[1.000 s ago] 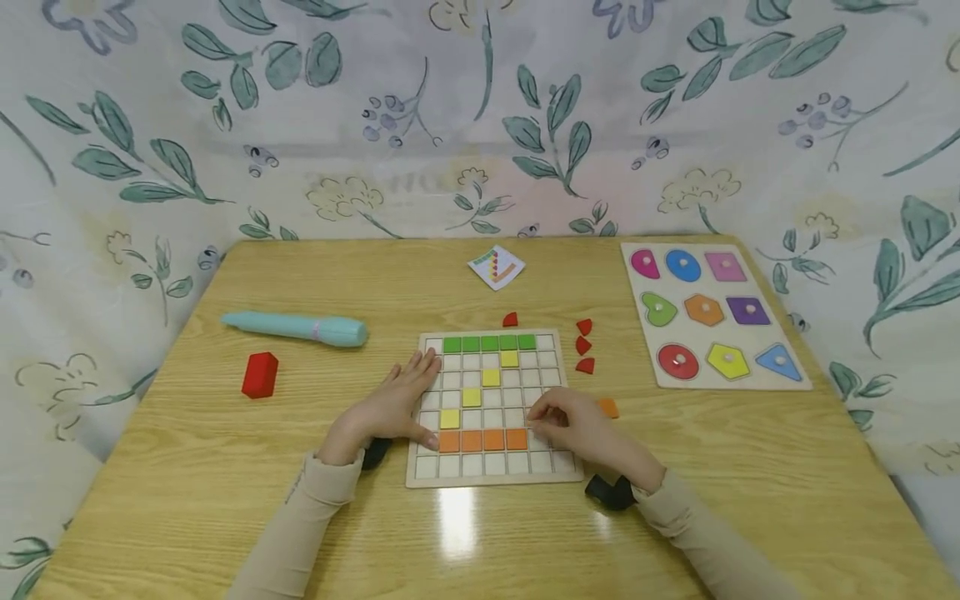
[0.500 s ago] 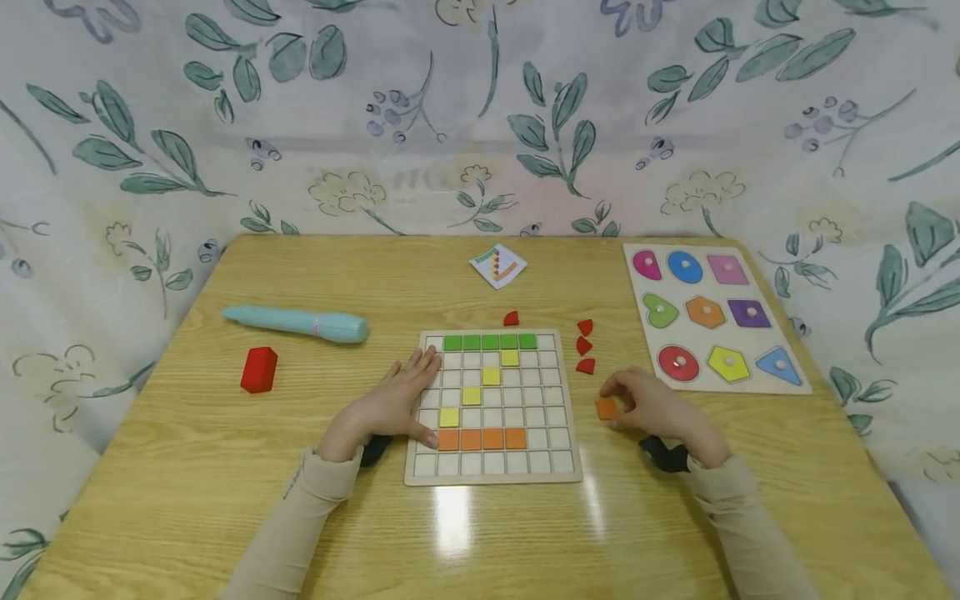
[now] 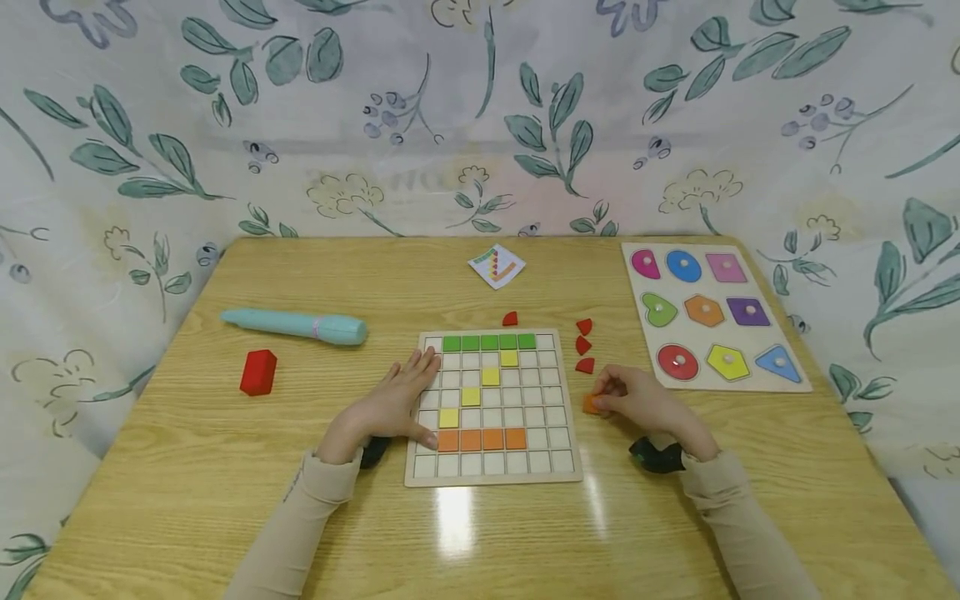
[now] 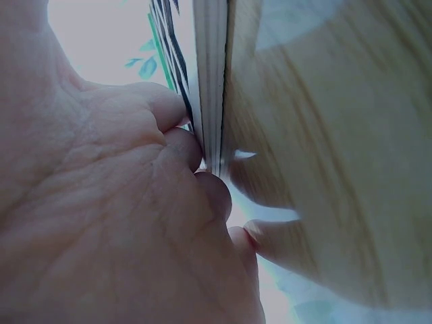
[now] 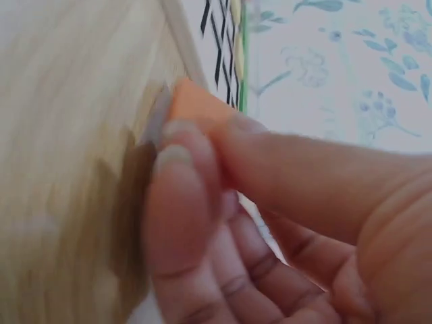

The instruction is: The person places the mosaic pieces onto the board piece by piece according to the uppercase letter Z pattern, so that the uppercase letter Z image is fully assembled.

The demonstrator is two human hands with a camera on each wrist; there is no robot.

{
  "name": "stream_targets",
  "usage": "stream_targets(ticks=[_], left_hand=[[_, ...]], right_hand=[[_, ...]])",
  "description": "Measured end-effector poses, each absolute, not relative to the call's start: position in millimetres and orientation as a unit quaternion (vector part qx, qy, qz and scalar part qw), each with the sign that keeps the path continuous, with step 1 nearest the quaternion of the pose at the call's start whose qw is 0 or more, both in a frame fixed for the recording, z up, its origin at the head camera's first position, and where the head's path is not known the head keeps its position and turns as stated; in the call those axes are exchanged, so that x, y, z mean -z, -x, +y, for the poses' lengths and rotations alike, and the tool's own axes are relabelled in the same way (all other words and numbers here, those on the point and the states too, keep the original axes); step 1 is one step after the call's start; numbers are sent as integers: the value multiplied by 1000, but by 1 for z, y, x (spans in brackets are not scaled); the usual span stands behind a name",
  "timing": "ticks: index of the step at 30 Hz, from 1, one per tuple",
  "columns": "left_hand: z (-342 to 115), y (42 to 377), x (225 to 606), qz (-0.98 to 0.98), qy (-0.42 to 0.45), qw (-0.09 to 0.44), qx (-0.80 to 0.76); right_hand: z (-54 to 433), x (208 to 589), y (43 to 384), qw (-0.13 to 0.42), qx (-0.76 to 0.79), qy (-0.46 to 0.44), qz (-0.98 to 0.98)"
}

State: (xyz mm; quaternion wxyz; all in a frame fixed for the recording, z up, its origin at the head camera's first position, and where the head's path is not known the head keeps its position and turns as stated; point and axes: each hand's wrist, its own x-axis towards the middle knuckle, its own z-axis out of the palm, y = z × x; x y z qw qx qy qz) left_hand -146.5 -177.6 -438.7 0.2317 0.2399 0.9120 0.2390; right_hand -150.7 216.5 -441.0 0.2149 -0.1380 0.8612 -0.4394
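Observation:
My right hand (image 3: 637,404) pinches an orange square tile (image 5: 199,106) between thumb and fingers, just right of the wooden grid board (image 3: 495,477). Fingers spread, my left hand (image 3: 393,408) rests along the board's left edge, its thumb beside the first tile of an orange row (image 3: 470,440). Green tiles (image 3: 490,342) line the top row of the grid. Yellow tiles (image 3: 470,397) run diagonally between the green and orange rows. In the left wrist view the fingers lie at the board's edge (image 4: 210,81).
Red quarter-circle pieces (image 3: 583,345) lie right of and above the board. A pattern card (image 3: 497,267) lies behind it. At the right is a shape puzzle (image 3: 712,329); at the left are a turquoise pen-shaped object (image 3: 296,325) and a red block (image 3: 258,372).
My right hand moved from the board out to the orange tile on the right, took hold of it and now carries it slightly left. The left hand has stayed in place.

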Motion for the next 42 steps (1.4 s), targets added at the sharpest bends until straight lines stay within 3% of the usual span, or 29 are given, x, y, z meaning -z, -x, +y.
stream_targets(ticks=[7,19,28,32,38,42], left_hand=[[-178,146,439,912,-239,232,-240],[-176,147,436,912,-235,233,-241],[-176,146,436,912,-236,235,-240],[-176,147,436,911,-237,235,-241],[-176,147,438,914,-237,231,-233],[-177,148,439,915,-237,231,-231]], right_hand=[[186,441,141,250,508,124,815],[150,443,115,169,406,244,864],[147,444,114,171,429,251,851],[154,444,122,149,444,198,861],[182,453,145,34,437,94,894],[198,458,156,39,448,72,890]])
